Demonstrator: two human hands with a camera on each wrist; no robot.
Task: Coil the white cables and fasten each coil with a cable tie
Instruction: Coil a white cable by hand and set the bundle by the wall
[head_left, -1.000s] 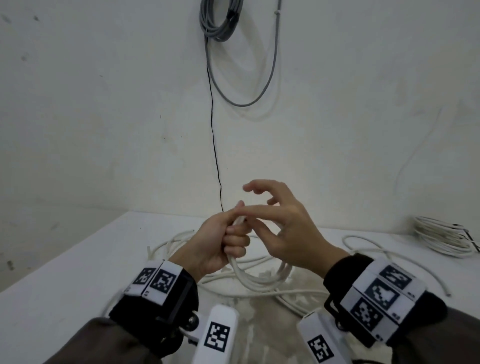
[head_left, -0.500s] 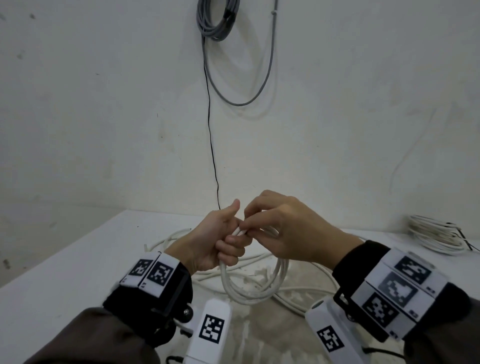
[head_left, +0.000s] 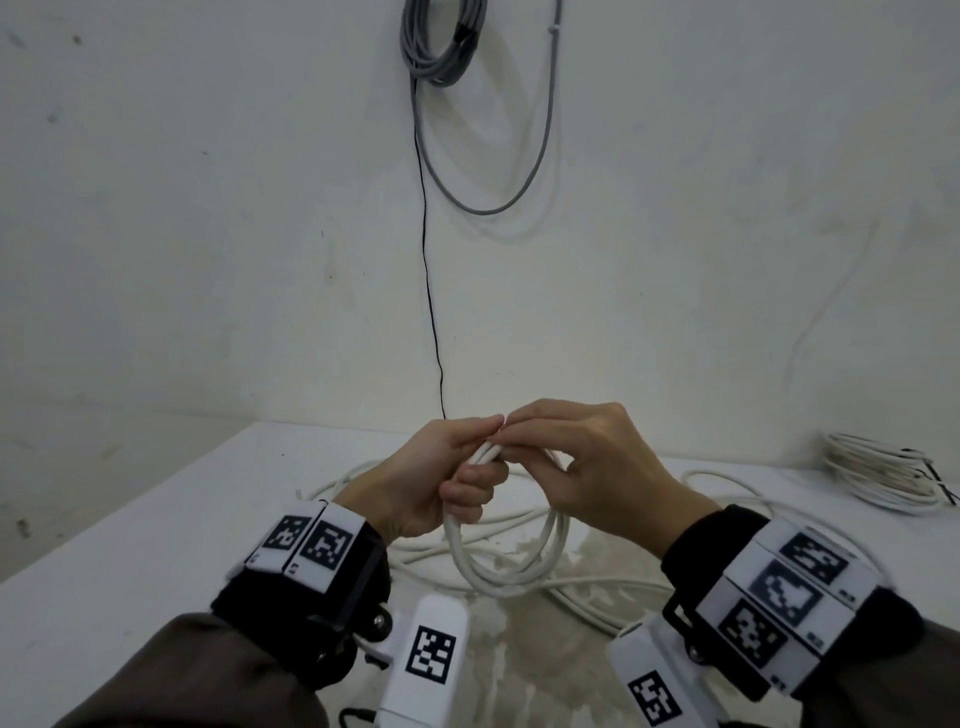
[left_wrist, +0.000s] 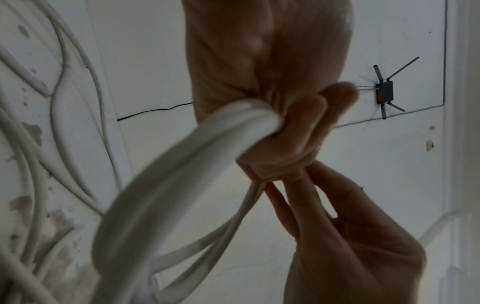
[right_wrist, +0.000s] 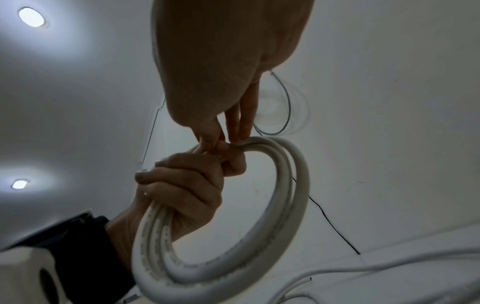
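Observation:
A white cable coil (head_left: 506, 564) of several loops hangs above the table. My left hand (head_left: 457, 478) grips its top, fingers curled round the bundled strands (left_wrist: 233, 121). The coil (right_wrist: 283, 205) shows as a near-full ring in the right wrist view. My right hand (head_left: 566, 457) meets the left at the coil's top and pinches the strands with fingertips (right_wrist: 233, 135) and thumb. The rest of this white cable (head_left: 597, 592) trails loose over the table. No cable tie shows in either hand.
A finished white coil (head_left: 883, 475) with a dark tie lies at the table's back right. Grey cable (head_left: 441, 47) hangs looped on the wall, with a thin black wire (head_left: 431, 291) dropping to the table (head_left: 156, 519). A patch of worn surface lies under the hands.
My right hand went from spread fingers above the left to a closed pinch on the coil's top. Both hands lifted slightly and the coil hangs rounder.

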